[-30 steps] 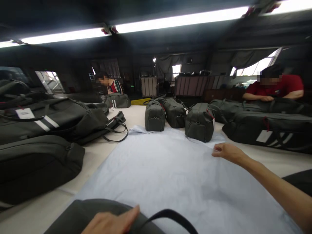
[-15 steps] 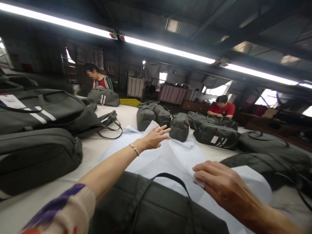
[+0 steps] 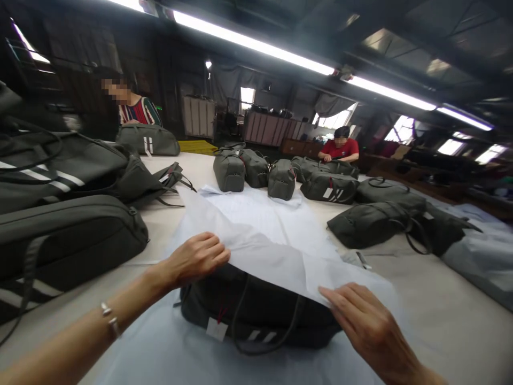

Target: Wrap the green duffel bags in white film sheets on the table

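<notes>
A large sheet of thin white paper (image 3: 268, 224) lies on the table and is folded back over a dark green duffel bag (image 3: 256, 310) right in front of me. My left hand (image 3: 196, 259) pinches the folded edge of the sheet at its left. At the right end of that edge, my right hand (image 3: 360, 315) grips the paper with its fingers pressed together. The bag shows a white tag, red cord, white stripes and a dark handle loop below the fold.
Stacked green bags (image 3: 68, 224) fill the left side. Three small duffels (image 3: 252, 171) and longer bags (image 3: 377, 219) sit across the white table (image 3: 433, 299). One person in a striped top (image 3: 138, 111) and another in a red shirt (image 3: 340, 149) work at the far side.
My left hand reached out to the far part of the sheet, then drew it back toward me. Both hands now hold its folded edge over the bag. My view has swung right.
</notes>
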The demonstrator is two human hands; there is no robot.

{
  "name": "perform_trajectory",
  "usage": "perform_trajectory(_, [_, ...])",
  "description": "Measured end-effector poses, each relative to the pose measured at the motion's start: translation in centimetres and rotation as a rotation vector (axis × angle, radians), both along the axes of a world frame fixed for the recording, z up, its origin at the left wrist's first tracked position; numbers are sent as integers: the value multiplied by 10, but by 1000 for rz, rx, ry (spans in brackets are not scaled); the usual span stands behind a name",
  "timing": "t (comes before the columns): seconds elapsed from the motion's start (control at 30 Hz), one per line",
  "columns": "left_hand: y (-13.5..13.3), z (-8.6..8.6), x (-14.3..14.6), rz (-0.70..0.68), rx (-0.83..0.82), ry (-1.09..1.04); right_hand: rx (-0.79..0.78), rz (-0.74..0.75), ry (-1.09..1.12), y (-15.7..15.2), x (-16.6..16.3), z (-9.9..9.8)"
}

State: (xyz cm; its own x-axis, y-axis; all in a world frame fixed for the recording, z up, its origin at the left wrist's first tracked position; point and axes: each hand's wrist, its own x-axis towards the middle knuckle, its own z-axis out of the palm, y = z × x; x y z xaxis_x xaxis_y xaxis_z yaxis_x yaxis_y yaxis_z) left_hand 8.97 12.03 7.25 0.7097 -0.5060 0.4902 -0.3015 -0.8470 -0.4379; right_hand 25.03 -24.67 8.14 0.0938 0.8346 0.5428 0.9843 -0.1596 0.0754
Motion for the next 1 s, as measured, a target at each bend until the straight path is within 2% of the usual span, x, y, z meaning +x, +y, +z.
perform_trajectory(0.13, [-20,-21,-24,15,-142,22,39,-68,13,-14,-5,-31])
perform_trajectory(0.2, [-19,-25,-25,4,-320,75,54,-87,-4,-18,-2,-46])
perform_trajectory(0.27, [-10,-23,-19,46,-564,103,56,-87,-13,-20,1,-57])
perform_trajectory(0.33, [4,-17,-4,238,-788,84,60,-86,-16,-20,3,-65])
perform_trajectory(0.43, [32,-10,27,714,-1034,105,69,-63,8,-19,2,-71])
perform_trajectory(0.47, [42,-11,35,831,-1094,142,66,-49,28,-19,1,-72])
perform_trajectory(0.53, [57,-19,46,947,-1187,243,50,-27,70,-18,0,-76])
perform_trajectory(0.63, [63,-45,45,929,-1283,403,38,-15,98,-17,2,-85])
perform_trajectory(0.73, [53,-71,33,871,-1355,483,69,-4,115,-19,8,-95])
perform_trajectory(0.8, [42,-81,20,834,-1383,493,89,9,128,-23,14,-98])
perform_trajectory(0.9, [28,-84,-8,787,-1387,453,56,48,150,-34,23,-94])
perform_trajectory(1.0, [18,-77,-46,809,-1361,348,-6,73,189,-44,30,-83])
